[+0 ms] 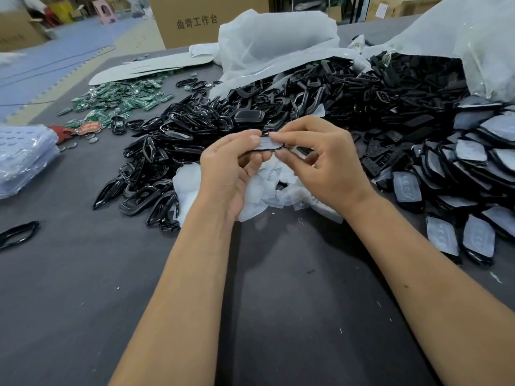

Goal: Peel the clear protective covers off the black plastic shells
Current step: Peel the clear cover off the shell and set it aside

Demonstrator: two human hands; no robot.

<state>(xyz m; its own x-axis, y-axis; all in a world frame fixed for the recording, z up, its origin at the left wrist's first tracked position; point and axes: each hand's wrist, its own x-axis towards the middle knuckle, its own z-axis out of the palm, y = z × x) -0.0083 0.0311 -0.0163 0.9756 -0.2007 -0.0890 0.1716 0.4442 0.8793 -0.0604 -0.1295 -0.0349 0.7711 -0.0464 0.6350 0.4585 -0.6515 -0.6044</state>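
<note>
I hold one black plastic shell (268,147) with a clear cover on its top face, just above the table's middle. My left hand (231,168) grips its left end between thumb and fingers. My right hand (320,160) pinches the right end, thumb tip on the cover's edge. Under my hands lies a heap of peeled clear covers (267,188). Covered shells (473,174) are stacked at the right. Bare black shells and frames (167,151) are piled at the left and behind.
Green circuit boards (122,101) are scattered at the far left. A clear plastic bag (278,43) spills black parts at the back. Bagged sheets (22,157) lie at the left edge. A cardboard box (195,20) stands behind the grey table (83,288).
</note>
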